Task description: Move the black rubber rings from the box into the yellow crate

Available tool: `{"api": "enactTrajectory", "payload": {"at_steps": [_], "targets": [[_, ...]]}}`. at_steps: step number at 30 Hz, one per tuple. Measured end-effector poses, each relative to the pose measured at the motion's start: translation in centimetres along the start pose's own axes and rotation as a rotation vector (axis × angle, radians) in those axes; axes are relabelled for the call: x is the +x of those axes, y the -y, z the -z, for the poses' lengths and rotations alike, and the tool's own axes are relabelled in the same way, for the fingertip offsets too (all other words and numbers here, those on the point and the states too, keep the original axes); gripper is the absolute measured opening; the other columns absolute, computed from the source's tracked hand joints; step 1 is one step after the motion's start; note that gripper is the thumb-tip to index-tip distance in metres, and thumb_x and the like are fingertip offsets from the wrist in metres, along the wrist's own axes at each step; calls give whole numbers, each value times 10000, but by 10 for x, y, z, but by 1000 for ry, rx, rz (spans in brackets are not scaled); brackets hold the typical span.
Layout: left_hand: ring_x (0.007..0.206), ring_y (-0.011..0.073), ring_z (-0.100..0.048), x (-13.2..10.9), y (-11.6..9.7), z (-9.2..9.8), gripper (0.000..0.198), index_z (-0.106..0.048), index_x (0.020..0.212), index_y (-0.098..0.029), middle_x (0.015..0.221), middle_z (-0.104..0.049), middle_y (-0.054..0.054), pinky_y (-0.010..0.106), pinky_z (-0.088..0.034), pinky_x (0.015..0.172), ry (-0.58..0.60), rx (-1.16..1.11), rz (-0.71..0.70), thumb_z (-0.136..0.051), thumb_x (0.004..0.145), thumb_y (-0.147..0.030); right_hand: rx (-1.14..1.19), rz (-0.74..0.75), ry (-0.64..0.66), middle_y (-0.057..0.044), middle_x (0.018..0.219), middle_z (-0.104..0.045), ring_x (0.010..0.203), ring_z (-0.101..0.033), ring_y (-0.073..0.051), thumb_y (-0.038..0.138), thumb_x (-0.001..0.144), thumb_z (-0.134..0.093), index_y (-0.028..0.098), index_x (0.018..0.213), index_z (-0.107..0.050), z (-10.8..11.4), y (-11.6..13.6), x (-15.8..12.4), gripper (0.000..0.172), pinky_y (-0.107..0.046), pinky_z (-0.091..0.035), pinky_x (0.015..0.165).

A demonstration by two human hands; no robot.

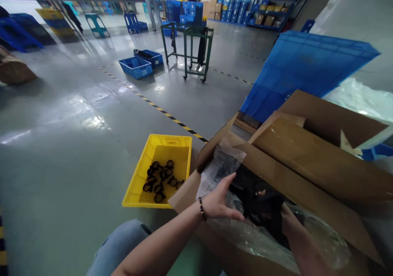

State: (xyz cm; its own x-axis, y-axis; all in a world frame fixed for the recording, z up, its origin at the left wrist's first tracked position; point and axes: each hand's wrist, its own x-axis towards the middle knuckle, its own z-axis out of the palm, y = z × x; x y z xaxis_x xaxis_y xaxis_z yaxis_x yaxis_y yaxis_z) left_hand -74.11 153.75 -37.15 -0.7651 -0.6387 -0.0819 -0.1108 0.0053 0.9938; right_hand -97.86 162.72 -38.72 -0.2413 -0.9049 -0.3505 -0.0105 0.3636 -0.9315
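An open cardboard box (307, 188) stands in front of me, lined with a clear plastic bag (211, 169). Black parts (254, 186) fill the bag; their exact kind is hard to make out in the shade. My left hand (217, 202), with a beaded bracelet on the wrist, is at the box's left side over the bag, thumb and fingers spread apart. Deep among the black parts is my right hand (287, 212), its fingers mostly hidden. Beside the box, a yellow bin (181, 141) on the floor holds several black ring-shaped parts (158, 179).
Behind the box lie another cardboard box (322, 157) and a tilted blue crate (307, 63). Farther off are blue bins (135, 68), a green wheeled frame (196, 72) and people near workbenches. A black-and-yellow floor line (166, 113) runs past the yellow bin.
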Motion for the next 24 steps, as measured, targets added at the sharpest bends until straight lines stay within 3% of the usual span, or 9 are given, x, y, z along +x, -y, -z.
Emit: {"api": "enactTrajectory", "payload": {"at_steps": [2, 5, 9, 11, 14, 16, 20, 24], "targets": [[1402, 340, -169, 9, -8, -7, 1221, -182, 1473, -153, 1535, -121, 195, 483, -260, 1116, 40, 42, -126, -817, 493, -511, 84, -59, 40, -32, 802, -647, 741, -573, -222, 293, 384, -842, 204, 840, -648, -13, 4, -2, 503, -350, -486, 675], [1367, 301, -282, 23, -11, -14, 821, -479, 1338, -165, 1480, -280, 181, 425, -274, 1114, 20, 11, -159, -757, 617, -441, 216, -162, 79, -20, 771, -651, 692, -564, -193, 281, 366, -870, 205, 853, -656, -27, 6, -4, 537, -318, -467, 630], [1187, 255, -490, 33, 2, -15, 406, -710, 963, -162, 1258, -539, 134, 364, -364, 1032, -274, -311, -31, -672, 688, -458, 406, -223, 106, -10, 826, -639, 655, -560, -154, 325, 429, -872, 228, 862, -666, -35, 2, -8, 489, -277, -446, 583], [977, 204, -583, 33, 10, -14, 317, -710, 797, -163, 1070, -633, 88, 326, -437, 908, -383, -594, 54, -693, 652, -443, 457, -203, 111, 3, 852, -620, 578, -540, -125, 338, 439, -870, 244, 895, -654, -38, 1, -11, 513, -267, -425, 530], [706, 141, -587, 29, 21, -12, 322, -667, 797, -173, 815, -653, 24, 272, -463, 681, -403, -970, 203, -773, 541, -339, 488, -203, 111, 14, 821, -600, 502, -520, -106, 339, 424, -874, 248, 910, -639, -40, 0, -16, 548, -249, -386, 480], [705, 162, -608, 24, 24, -11, 363, -639, 834, -186, 762, -648, 11, 289, -474, 668, -385, -1131, 235, -793, 532, -314, 500, -208, 112, 15, 810, -591, 501, -519, -104, 332, 423, -875, 237, 883, -641, -40, 0, -19, 525, -246, -381, 478], [887, 249, -657, 13, 21, -5, 360, -601, 876, -195, 895, -678, 42, 402, -501, 811, -338, -1380, 206, -784, 583, -297, 550, -217, 79, 16, 833, -591, 507, -510, -99, 322, 425, -872, 253, 888, -657, -35, -1, -24, 516, -253, -384, 478], [785, 209, -668, -14, 12, 20, 320, -610, 851, -158, 805, -683, 70, 292, -513, 682, -431, -1335, 264, -751, 567, -199, 583, -171, 108, 19, 788, -603, 495, -511, -108, 341, 457, -861, 283, 892, -671, -30, -1, -26, 479, -249, -358, 459]]}}
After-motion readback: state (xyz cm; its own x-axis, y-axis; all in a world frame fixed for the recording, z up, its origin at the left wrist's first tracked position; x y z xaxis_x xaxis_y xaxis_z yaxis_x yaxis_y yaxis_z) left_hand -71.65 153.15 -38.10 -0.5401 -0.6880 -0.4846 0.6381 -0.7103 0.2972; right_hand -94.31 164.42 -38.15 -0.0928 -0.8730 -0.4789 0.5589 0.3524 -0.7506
